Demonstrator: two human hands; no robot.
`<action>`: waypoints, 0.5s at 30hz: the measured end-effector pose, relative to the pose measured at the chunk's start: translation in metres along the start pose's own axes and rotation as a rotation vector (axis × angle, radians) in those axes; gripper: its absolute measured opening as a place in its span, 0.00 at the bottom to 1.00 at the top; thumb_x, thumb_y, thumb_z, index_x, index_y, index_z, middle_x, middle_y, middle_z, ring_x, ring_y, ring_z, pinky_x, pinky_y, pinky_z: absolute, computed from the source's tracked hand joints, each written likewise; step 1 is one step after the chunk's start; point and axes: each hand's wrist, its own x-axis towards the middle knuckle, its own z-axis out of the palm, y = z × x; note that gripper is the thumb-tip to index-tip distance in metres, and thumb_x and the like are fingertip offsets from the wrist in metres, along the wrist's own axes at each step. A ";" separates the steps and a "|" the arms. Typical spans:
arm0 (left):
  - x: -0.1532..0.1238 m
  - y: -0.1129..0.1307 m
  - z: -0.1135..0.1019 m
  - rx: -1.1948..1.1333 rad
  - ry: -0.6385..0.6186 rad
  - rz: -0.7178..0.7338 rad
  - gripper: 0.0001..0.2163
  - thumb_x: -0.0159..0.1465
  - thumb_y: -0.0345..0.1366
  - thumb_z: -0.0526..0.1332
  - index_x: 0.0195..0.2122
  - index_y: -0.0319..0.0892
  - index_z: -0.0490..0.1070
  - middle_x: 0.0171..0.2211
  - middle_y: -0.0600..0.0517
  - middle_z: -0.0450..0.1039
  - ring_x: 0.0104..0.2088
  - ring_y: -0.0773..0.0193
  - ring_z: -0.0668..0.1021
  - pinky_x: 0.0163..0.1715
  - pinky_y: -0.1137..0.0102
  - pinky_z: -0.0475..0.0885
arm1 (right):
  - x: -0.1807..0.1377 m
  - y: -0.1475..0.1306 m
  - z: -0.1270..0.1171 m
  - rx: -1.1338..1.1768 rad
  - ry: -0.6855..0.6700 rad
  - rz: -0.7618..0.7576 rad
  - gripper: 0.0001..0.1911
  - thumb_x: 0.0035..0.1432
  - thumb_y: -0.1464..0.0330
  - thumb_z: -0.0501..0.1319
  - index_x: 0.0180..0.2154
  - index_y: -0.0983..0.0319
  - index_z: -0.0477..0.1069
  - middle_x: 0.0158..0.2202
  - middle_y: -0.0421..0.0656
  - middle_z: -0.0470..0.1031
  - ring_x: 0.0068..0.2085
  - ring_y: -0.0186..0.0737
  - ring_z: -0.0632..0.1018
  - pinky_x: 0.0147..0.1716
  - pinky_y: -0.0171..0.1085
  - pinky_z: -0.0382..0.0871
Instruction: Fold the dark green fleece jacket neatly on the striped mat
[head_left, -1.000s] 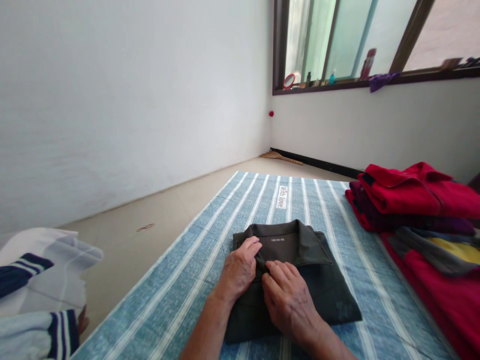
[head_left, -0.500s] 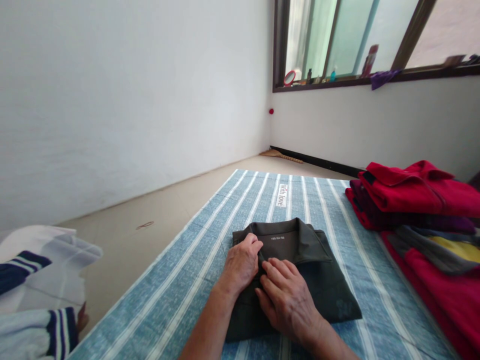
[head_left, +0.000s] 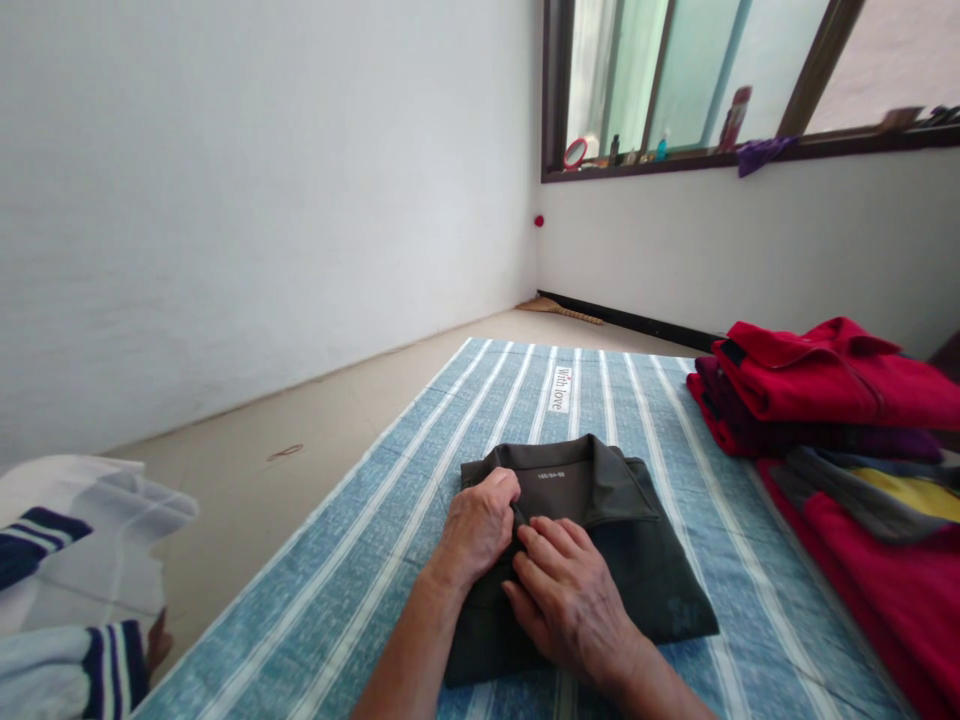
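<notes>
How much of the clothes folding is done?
Done: folded clothes are stacked at the right, with a red top uppermost. In hand: the shirt lies folded square on the mat. The left hand grips it by the collar, and the right hand presses beside it. Left: white and navy clothes lie loose at the left.
</notes>
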 end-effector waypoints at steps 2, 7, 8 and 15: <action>-0.001 0.000 0.000 0.011 0.004 -0.008 0.12 0.55 0.21 0.50 0.34 0.44 0.65 0.35 0.53 0.70 0.33 0.64 0.74 0.33 0.72 0.66 | 0.000 0.000 0.000 0.004 0.003 0.002 0.04 0.60 0.68 0.57 0.34 0.60 0.69 0.41 0.45 0.75 0.47 0.45 0.72 0.48 0.45 0.64; -0.001 0.001 0.000 0.022 0.013 -0.020 0.14 0.57 0.21 0.50 0.38 0.44 0.69 0.37 0.52 0.69 0.35 0.65 0.75 0.34 0.72 0.66 | 0.000 0.000 0.000 -0.010 0.012 0.001 0.04 0.60 0.67 0.57 0.33 0.60 0.69 0.40 0.45 0.75 0.47 0.44 0.72 0.49 0.45 0.64; 0.000 0.001 0.001 0.025 0.008 -0.018 0.15 0.57 0.21 0.50 0.38 0.44 0.70 0.38 0.52 0.69 0.36 0.65 0.75 0.34 0.72 0.66 | 0.001 0.000 0.000 -0.012 0.013 0.000 0.04 0.60 0.67 0.57 0.33 0.60 0.69 0.40 0.45 0.75 0.47 0.44 0.72 0.49 0.45 0.64; 0.001 0.002 0.003 0.088 0.037 -0.021 0.12 0.60 0.22 0.50 0.31 0.43 0.70 0.34 0.52 0.68 0.32 0.65 0.72 0.30 0.71 0.64 | 0.002 0.000 -0.001 0.006 0.008 0.000 0.04 0.60 0.68 0.57 0.33 0.61 0.69 0.39 0.45 0.75 0.47 0.45 0.72 0.47 0.45 0.64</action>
